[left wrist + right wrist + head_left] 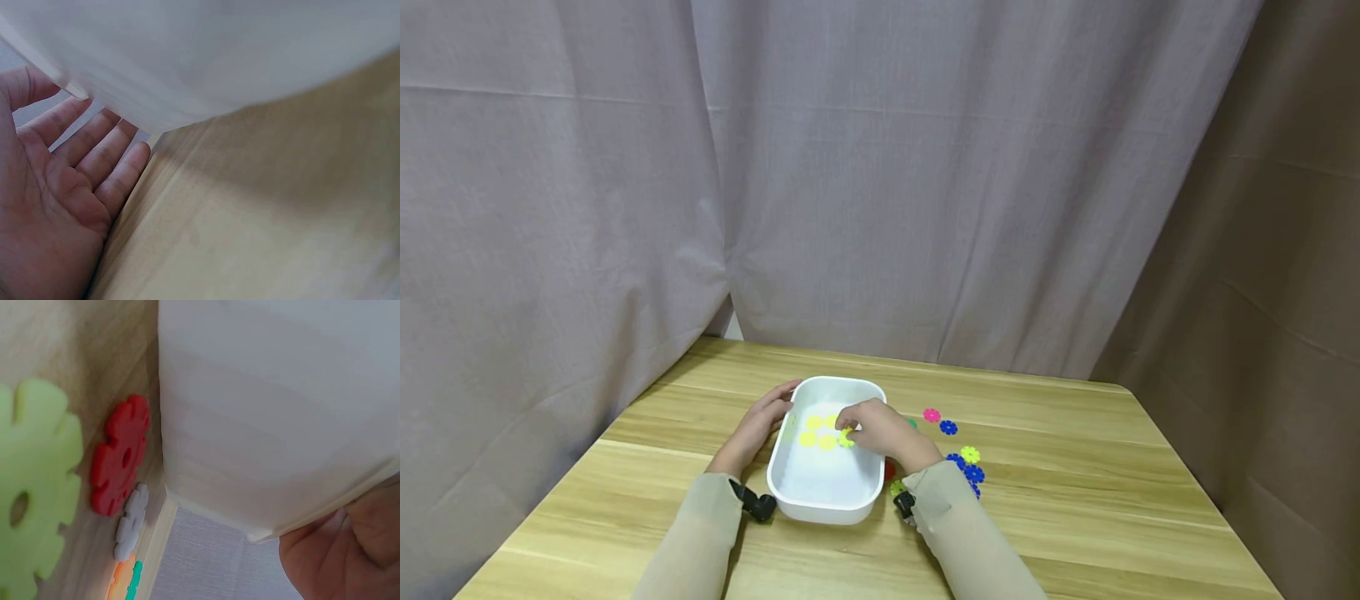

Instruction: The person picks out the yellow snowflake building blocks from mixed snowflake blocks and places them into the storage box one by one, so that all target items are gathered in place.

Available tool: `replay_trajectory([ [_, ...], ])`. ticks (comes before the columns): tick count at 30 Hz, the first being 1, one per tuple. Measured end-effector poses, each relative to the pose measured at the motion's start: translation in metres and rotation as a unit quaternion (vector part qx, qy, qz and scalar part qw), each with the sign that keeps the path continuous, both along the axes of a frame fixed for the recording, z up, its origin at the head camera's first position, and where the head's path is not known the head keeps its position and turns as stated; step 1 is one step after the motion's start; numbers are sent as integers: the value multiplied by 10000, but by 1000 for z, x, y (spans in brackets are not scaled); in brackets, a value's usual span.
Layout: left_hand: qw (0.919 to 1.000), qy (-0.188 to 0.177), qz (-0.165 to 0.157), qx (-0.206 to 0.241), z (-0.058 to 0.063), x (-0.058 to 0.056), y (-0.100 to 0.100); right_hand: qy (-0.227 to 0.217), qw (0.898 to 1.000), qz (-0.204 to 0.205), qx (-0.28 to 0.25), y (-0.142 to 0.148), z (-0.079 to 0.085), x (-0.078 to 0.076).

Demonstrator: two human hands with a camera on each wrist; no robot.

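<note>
A white rectangular bin [827, 492] stands on the wooden table, with several yellow notched discs [808, 438] lying flat on its floor. My left hand [765, 425] rests along the bin's left side, fingers stretched out; the left wrist view shows its thumb [37, 87] by the rim and its palm facing the wall. Reaching in over the right rim, my right hand [880, 427] pinches a yellow-green notched disc [846, 438] at its fingertips. In the right wrist view the bin's outer wall [269, 412] hides those fingertips.
Right of the bin lie loose notched discs: pink [932, 415], several blue [974, 473], yellow [970, 455], and a red one [122, 456] close by the bin wall. Grey, orange and green discs show beyond it. A grey curtain [925, 208] hangs behind the table.
</note>
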State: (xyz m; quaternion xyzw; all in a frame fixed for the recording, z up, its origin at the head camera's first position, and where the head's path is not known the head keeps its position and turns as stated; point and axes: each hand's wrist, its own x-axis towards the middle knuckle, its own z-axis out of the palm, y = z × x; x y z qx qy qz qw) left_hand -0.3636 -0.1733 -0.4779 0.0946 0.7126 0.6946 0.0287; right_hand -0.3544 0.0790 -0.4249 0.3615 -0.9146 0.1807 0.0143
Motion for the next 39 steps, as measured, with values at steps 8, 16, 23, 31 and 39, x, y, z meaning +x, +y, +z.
replay_trajectory([
  [8, 10000, -26, 58, 5, 0, 0, 1, -77, 10000, -12, -19, 1, -2, -1],
  [16, 10000, 9, 32, -43, 0, 0, 0, -204, 9997, -86, -58, 1, -3, -1],
  [23, 10000, 8, -6, -28, 0, 1, 0, -129, 9999, -24, -76, 1, -3, -1],
  [31, 10000, 24, 15, -46, 0, 1, 0, -53, 10000, 9, -41, 1, -5, -3],
  [39, 10000, 36, -2, -12, 0, 0, 0, -210, 9988, 120, -432, 3, -7, -5],
])
